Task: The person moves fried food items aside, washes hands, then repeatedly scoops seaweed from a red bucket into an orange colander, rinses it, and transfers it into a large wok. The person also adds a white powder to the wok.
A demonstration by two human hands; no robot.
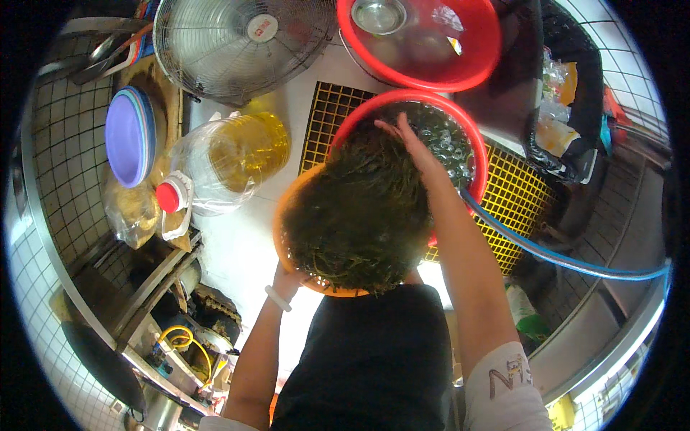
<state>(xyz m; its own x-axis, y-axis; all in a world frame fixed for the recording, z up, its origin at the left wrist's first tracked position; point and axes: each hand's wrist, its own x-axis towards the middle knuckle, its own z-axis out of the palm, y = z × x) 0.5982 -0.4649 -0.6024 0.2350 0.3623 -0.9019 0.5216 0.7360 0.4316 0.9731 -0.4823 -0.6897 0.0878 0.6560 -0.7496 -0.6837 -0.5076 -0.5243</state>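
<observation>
A large mound of dark green, stringy plant matter, perhaps seaweed point(356, 215), fills an orange perforated basket point(280, 226) in front of me. My left hand point(291, 280) grips the basket's near left rim, its fingers partly hidden underneath. My right hand point(405, 137) is at the far side of the mound, fingers spread against its edge, over a red basin point(480, 145). That basin holds bubbling water and more dark green strands. A clear hose with a blue stripe point(528, 245) runs into the basin from the right.
Yellow grating point(517, 199) lies under the basin. A second red basin point(420, 81) with a metal bowl point(379, 16) stands behind. At left are a big oil jug point(237, 161), a wire-guarded fan point(215, 59) and stacked plastic basins point(126, 137). A black-lined bin point(587, 91) is at right.
</observation>
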